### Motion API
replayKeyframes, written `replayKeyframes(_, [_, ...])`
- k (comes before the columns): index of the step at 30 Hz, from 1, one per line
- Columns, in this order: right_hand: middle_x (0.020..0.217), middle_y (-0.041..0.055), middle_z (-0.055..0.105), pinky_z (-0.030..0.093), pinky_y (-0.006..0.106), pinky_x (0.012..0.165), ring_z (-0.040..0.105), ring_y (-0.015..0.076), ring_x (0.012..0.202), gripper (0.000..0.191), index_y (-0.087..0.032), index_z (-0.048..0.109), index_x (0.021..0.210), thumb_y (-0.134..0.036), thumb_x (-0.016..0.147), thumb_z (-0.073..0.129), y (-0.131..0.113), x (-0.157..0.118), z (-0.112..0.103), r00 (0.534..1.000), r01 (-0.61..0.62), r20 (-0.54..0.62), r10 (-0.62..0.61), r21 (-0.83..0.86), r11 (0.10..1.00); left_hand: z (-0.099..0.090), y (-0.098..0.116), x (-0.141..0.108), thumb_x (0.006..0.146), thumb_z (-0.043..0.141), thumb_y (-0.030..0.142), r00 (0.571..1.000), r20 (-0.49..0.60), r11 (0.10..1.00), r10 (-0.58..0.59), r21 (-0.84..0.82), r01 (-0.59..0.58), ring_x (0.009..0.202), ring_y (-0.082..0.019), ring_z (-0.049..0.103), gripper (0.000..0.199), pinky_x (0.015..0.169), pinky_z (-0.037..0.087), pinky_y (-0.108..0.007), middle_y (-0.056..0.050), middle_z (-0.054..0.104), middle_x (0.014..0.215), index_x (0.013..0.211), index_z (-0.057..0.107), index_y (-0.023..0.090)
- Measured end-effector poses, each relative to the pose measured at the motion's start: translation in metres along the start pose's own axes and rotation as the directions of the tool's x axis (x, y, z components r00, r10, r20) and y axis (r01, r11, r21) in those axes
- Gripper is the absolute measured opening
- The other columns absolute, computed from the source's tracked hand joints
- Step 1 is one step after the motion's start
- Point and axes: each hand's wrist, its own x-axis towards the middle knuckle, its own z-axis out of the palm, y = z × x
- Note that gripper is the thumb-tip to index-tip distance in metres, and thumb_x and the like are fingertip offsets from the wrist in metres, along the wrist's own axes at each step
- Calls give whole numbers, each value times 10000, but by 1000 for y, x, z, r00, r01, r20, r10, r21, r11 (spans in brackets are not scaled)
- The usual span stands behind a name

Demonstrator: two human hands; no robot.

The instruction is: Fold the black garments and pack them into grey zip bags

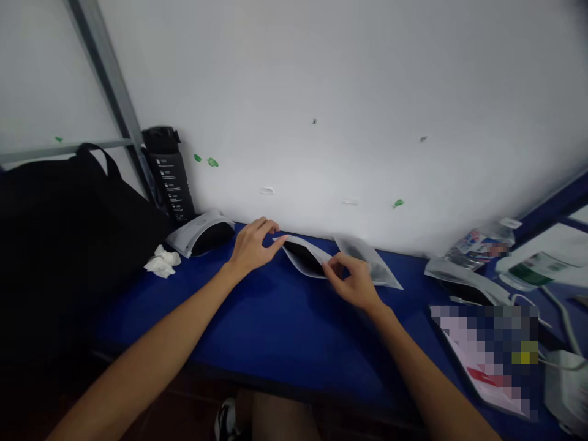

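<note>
The frosted plastic pouch, dark in its middle, is at the wall side of the blue table — likely light, soft, slick; best pinched by its ends. The right hand pinches one end; the left hand's thumb meets the other — grip unclear.

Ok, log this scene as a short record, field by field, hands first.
Left hand: at the left end of the middle pouch, grip unclear
Right hand: pinching that pouch's right end
Middle pouch: pale, mouth gaping, dark inside
Beyond right hand: translucent pouch
Left side: white pouch, crumpled tissue, black bottle, black bag
Right side: another pouch, green-labelled bottle
Surface: blue tabletop
</note>
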Motion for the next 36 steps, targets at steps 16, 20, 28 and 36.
replayKeyframes(16, [629, -21, 564, 403, 290, 600, 508, 140, 592, 380, -217, 562, 702, -420, 1019, 609, -25, -5, 6, 993, -29, 118, -7, 301, 953, 23, 33, -18, 822, 756, 278, 814, 528, 947, 242, -313, -78, 1259, -310, 673, 561, 1070, 541, -448, -108, 711, 1362, 1370, 642, 228])
replayKeyframes(20, [604, -15, 572, 411, 297, 592, 511, 143, 577, 420, -210, 585, 665, -434, 1020, 606, -25, -6, 4, 970, -52, 236, -50, 406, 912, 24, 38, -21, 810, 782, 408, 786, 570, 962, 241, -246, -117, 1251, -351, 660, 521, 1100, 497, -483, -135, 722, 1320, 1282, 698, 204])
replayKeyframes(28, [1563, 58, 536, 379, 462, 1234, 458, 263, 1479, 454, -327, 581, 1445, -562, 1065, 502, -13, -1, 6, 962, -161, 269, 43, 432, 887, 33, 45, -19, 829, 752, 286, 730, 583, 934, 357, -209, -290, 1038, -313, 733, 297, 945, 566, -427, -136, 778, 1114, 1096, 755, 157])
replayKeyframes(36, [1748, 64, 304, 162, 531, 1344, 284, 261, 1612, 722, -284, 254, 1698, -670, 1087, 258, 0, -2, 8, 825, -406, 526, 207, 297, 864, 24, 41, -19, 863, 719, 431, 840, 222, 863, 495, -239, -445, 956, -281, 757, 308, 828, 602, -396, -106, 790, 1033, 1073, 718, 206])
